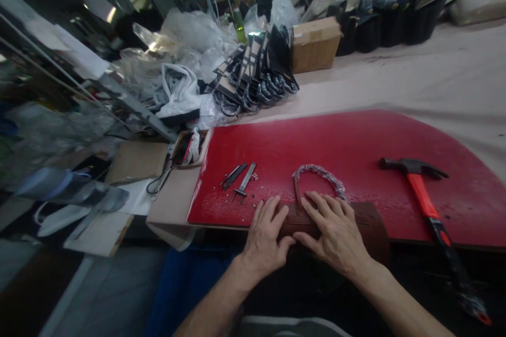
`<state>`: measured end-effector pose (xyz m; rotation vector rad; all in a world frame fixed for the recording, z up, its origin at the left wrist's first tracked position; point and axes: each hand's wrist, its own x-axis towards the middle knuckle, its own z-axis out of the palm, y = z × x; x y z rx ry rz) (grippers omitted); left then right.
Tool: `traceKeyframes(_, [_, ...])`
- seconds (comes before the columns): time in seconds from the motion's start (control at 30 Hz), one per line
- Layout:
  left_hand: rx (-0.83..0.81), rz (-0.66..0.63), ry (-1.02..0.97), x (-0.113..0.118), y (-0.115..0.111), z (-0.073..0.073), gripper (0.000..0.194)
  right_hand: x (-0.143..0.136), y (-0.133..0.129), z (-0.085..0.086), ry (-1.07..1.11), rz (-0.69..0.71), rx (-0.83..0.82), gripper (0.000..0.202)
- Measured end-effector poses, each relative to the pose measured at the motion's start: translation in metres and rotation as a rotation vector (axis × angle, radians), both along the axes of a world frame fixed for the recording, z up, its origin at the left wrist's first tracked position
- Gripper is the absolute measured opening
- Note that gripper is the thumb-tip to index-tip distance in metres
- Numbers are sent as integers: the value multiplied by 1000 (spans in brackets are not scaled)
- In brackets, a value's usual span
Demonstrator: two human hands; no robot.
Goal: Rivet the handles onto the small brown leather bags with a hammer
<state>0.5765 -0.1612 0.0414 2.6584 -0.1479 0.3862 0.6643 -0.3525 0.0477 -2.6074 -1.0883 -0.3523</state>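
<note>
A brown leather piece [373,226] lies bent over the front edge of the red board [284,142]. My left hand [265,237] grips its left end, fingers curled over the top and thumb at the front. My right hand [335,229] presses around its middle, with the fingers over the leather and the thumb pointing at the left one. Behind the hands, a curved handle wrapped in clear plastic [320,169] arches up from the leather. Its lower ends are partly hidden by my right hand.
A claw hammer [421,192] with a red and black grip lies at the right, overhanging the front edge. Slim metal punches [244,181] and small bits lie left. Further back stand a cardboard box [316,45], black bag parts [256,71] and a small tray [192,147].
</note>
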Motion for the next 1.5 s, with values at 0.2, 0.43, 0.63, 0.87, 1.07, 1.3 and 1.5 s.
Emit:
traceKeyframes(0.2, [-54,306,21,34,62,43,29,0,0,3,48,-9,-13,70])
traceKeyframes(0.43, [257,488,591,96,107,59,34,-4,1,12,196,-34,-52,77])
traceKeyframes(0.63, [182,471,708,108,108,63,19,-3,1,14,206,-33,-52,78])
traceKeyframes(0.87, [-530,369,163,54,97,48,28,-4,0,11,213,-34,-37,80])
traceKeyframes(1.07, [-516,276,-93,18,69,14,26,-5,0,10,195,-34,-53,81])
traceKeyframes(1.3, [-450,171,-103,20,71,9,17,-3,3,12,198,-39,-110,82])
traceKeyframes(1.5, [-687,216,-209,16,64,-3,13,-2,4,12,213,-34,-147,84])
